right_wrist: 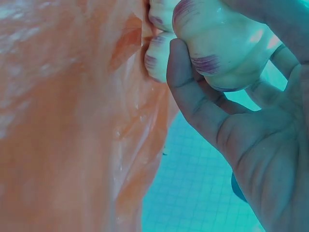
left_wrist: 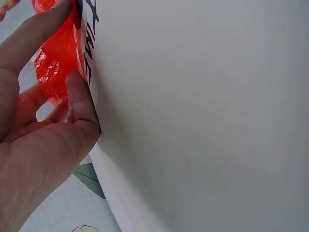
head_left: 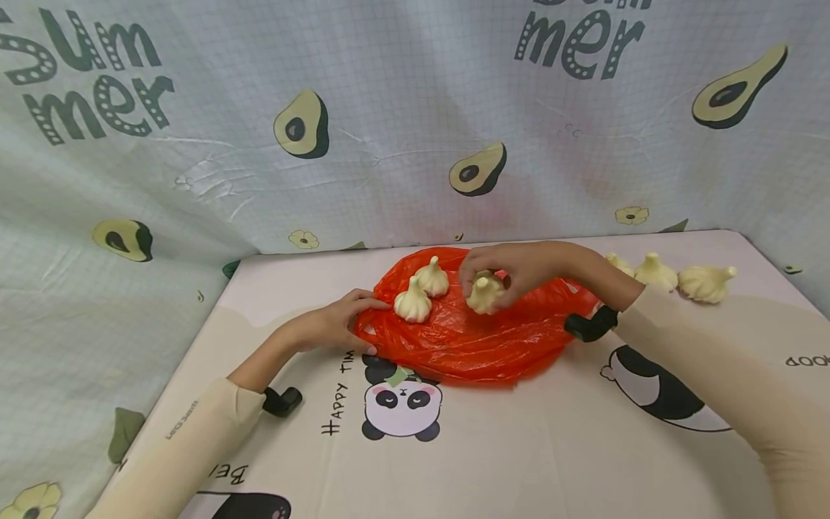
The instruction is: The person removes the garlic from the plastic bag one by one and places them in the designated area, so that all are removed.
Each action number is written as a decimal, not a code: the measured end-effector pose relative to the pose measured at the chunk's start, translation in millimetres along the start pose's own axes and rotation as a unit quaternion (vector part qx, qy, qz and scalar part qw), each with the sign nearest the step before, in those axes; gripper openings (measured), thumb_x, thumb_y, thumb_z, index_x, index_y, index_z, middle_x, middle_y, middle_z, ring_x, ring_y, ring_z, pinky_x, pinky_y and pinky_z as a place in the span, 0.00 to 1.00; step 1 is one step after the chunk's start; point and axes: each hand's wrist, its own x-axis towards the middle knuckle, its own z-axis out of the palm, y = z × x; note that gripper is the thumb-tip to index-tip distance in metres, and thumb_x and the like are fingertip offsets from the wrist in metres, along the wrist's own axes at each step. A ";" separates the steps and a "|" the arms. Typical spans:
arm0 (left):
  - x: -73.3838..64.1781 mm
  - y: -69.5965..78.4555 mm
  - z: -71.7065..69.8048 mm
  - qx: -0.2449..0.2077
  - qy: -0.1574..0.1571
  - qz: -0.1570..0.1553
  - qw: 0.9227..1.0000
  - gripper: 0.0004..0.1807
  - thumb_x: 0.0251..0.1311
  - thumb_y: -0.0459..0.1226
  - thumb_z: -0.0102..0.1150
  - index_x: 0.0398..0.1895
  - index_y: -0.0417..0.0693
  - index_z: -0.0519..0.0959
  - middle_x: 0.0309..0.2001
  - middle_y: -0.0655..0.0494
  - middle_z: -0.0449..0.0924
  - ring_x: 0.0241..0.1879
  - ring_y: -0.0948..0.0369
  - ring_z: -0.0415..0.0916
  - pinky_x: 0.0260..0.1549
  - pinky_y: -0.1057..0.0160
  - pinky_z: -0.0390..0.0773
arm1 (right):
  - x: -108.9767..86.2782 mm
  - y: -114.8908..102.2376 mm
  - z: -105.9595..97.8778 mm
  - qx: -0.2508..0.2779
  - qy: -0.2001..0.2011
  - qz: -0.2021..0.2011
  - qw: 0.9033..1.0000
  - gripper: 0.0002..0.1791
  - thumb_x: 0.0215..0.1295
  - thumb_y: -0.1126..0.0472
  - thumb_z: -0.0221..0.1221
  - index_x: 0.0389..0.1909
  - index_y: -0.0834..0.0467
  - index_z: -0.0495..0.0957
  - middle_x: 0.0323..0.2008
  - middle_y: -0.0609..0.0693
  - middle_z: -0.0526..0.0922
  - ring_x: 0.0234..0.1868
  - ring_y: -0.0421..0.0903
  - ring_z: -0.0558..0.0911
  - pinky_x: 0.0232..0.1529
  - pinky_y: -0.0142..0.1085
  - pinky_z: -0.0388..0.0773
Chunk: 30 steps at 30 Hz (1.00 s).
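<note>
My right hand [head_left: 509,270] pinches a garlic bulb [head_left: 485,293] between thumb and fingers, over the red plastic bag [head_left: 454,353]. In the right wrist view, purple streaks show on the held bulb, close to the fingertips. Two more garlic bulbs [head_left: 413,301] lie close together on the left part of the bag, which is spread on the table. At the bag's left edge rests my left hand [head_left: 333,322], its fingers extended over the plastic and its thumb lower, spread apart from them.
Several garlic bulbs [head_left: 705,283] lie in a row at the table's back right, partly behind the right forearm. The table [head_left: 551,447] has a pale cover printed with pandas and lettering. A hanging cloth [head_left: 389,94] with avocado prints stands behind the table and along its left side.
</note>
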 end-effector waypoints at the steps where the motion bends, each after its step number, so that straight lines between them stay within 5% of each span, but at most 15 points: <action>1: 0.1 -0.1 0.0 0.000 0.000 0.000 1.000 0.41 0.55 0.41 0.76 0.73 0.55 0.69 0.74 0.51 0.54 0.74 0.46 0.54 0.69 0.40 0.65 | -3.0 0.0 0.4 -0.001 0.005 0.003 1.000 0.18 0.60 0.65 0.69 0.48 0.47 0.80 0.55 0.48 0.75 0.56 0.49 0.72 0.52 0.42 0.79; 16: 1.5 -1.9 -0.2 0.002 0.003 -0.002 1.000 0.41 0.55 0.42 0.76 0.73 0.56 0.69 0.74 0.51 0.54 0.74 0.46 0.55 0.67 0.40 0.67 | -36.2 -3.9 3.1 -0.024 0.056 0.000 0.998 0.17 0.62 0.60 0.71 0.50 0.45 0.80 0.58 0.48 0.74 0.60 0.50 0.73 0.58 0.42 0.79; 30: 1.0 -1.9 0.3 0.008 0.002 -0.002 1.000 0.41 0.55 0.41 0.75 0.73 0.56 0.69 0.73 0.51 0.55 0.74 0.46 0.55 0.67 0.40 0.67 | -56.9 -3.4 3.7 -0.030 0.091 -0.025 0.995 0.17 0.63 0.59 0.71 0.50 0.44 0.80 0.58 0.48 0.75 0.61 0.49 0.73 0.53 0.37 0.82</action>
